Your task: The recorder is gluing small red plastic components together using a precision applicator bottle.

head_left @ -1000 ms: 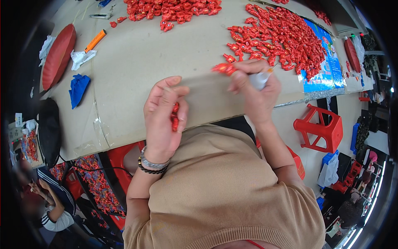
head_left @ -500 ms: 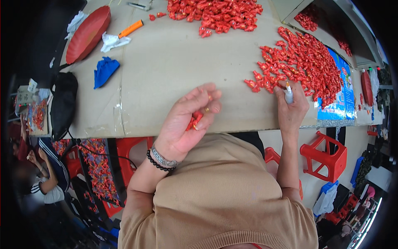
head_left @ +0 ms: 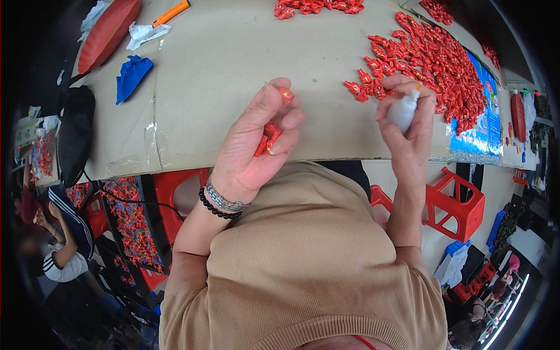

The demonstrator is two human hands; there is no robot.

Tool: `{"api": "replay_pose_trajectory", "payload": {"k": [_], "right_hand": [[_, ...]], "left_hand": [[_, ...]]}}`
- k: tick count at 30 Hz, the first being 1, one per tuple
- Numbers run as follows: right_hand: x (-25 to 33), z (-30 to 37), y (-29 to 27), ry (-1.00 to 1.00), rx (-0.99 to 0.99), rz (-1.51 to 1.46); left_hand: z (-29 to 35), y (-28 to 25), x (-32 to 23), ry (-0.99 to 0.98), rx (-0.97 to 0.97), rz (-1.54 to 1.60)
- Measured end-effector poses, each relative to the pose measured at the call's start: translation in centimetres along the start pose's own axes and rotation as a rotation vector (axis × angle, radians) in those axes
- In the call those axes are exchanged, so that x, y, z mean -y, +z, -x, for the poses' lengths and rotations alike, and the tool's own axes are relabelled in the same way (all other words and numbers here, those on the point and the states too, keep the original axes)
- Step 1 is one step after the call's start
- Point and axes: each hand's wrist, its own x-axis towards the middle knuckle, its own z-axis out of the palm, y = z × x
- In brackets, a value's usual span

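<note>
Several small red plastic figures [head_left: 267, 139] rest in the curled palm of my left hand [head_left: 251, 137], and one more red figure [head_left: 286, 95] is pinched at its fingertips. My right hand [head_left: 412, 119] grips a small white squeeze bottle [head_left: 402, 113] with an orange tip pointing up and away from me. Just beyond that hand spreads a large heap of the same red figures [head_left: 440, 67], its nearest loose pieces lying left of my right fingers. Fine details of the held figures are hidden by my fingers.
A second group of red figures [head_left: 318, 7] lies at the table's far edge. On the left are a red tray [head_left: 111, 36], an orange marker-like stick [head_left: 171, 13], a white tissue [head_left: 146, 35], a blue cloth [head_left: 133, 77] and a black bag [head_left: 80, 131]. Red stools [head_left: 458, 204] stand below.
My right hand has drawn back from the heap and turned, lifting the bottle so more of it shows. At my left fingertips, a red figure now shows plainly. The whole view has shifted.
</note>
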Motion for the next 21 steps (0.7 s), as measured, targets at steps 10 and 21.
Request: {"api": "replay_pose_trajectory", "payload": {"k": [10, 21], "right_hand": [[2.3, 0.5, 2.3, -0.289, -0.012, 0.509], [0.9, 1.0, 2.7, -0.517, -0.016, 0.501]], "left_hand": [[0.3, -0.7, 0.5, -0.111, 0.085, 0.084], [0.6, -0.2, 0.6, -0.078, -0.001, 0.101]]}}
